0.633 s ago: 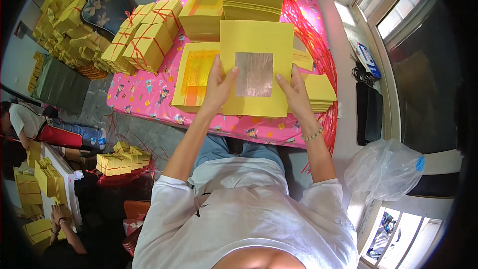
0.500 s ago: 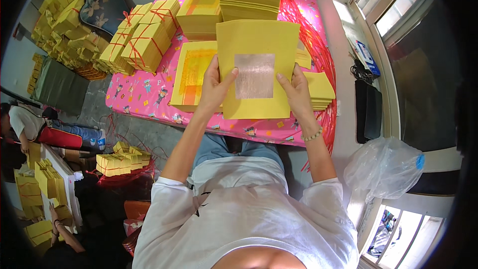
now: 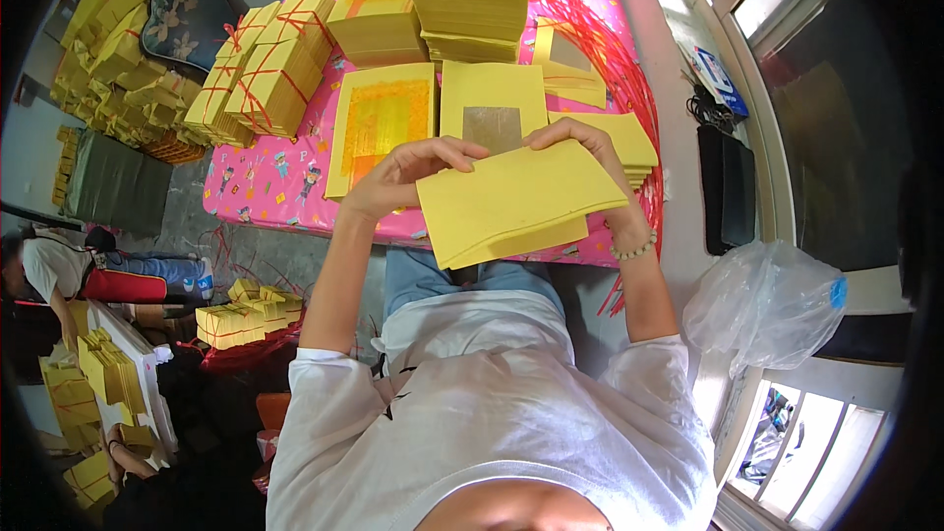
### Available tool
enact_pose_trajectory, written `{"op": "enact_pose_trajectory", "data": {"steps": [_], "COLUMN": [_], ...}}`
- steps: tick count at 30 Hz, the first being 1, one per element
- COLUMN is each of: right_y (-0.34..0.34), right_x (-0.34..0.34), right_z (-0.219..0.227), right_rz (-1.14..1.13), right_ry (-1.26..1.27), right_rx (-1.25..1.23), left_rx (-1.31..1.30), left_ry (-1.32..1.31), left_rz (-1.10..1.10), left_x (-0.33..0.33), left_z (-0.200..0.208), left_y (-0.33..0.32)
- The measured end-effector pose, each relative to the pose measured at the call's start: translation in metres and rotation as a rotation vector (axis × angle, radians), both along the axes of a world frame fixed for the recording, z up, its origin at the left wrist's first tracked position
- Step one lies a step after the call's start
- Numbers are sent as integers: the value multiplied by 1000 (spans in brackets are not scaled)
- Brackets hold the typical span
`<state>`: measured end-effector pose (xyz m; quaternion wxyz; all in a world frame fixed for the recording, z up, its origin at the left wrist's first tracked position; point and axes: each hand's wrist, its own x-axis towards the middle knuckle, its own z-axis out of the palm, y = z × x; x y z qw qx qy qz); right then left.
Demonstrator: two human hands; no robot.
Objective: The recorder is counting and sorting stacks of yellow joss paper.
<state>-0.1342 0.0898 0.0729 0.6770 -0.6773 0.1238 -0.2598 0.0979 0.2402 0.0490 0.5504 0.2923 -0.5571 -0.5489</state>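
Observation:
Between my two hands is a bent stack of yellow paper sheets (image 3: pixel 516 199), its lower edges fanned slightly apart. My left hand (image 3: pixel 408 175) grips the upper left edge, fingers curled over it. At the upper right edge, my right hand (image 3: pixel 593 146) is closed on the same sheets, with a beaded bracelet at the wrist. Just beyond my fingers lies yellow paper with a silver-grey square (image 3: pixel 492 126). Left of it sits a yellow stack with an orange-and-yellow printed panel (image 3: pixel 379 133). More yellow paper (image 3: pixel 629 143) is piled by my right hand.
A tall yellow paper stack (image 3: pixel 467 0) and red-tied bundles (image 3: pixel 280 79) stand on the pink patterned tabletop (image 3: pixel 256 187). Red strands (image 3: pixel 615 49) trail down its right side. A clear plastic bag (image 3: pixel 762 305) hangs at right. Two people work around a table (image 3: pixel 133 354) at lower left.
The yellow paper, held upright with its silver square facing me, is now bent over and lower, showing plain yellow. Both hands have shifted to its top edge. The view has moved slightly.

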Motion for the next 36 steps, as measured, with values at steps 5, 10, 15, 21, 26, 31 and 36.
{"op": "enact_pose_trajectory", "data": {"steps": [5, 10, 15, 21, 26, 31, 36], "right_y": [-2, 2, -5, -5, 4, -2, 5], "right_x": [0, 13, 15, 6, 34, 62, 64], "right_z": [17, 26, 27, 8, -20, -37, -40], "right_rz": [100, 145, 105, -99, -217, -303, -344], "right_ry": [79, 97, 114, 137, -76, -162, -197], "right_rx": [-146, -373, -249, 184, 126, -144, -186], "left_rx": [131, 286, 487, 304, 146, -18, -38], "left_ry": [128, -181, -22, 174, 96, -7, -63], "left_rz": [-248, -117, -87, 336, 520, 567, 569], "left_x": [3, -16, -25, -24, -26, -25, -26], "left_z": [10, 19, 15, 10, 1, -20, -28], "left_y": [-4, -17, -20, -20, -42, -63, -59]}}
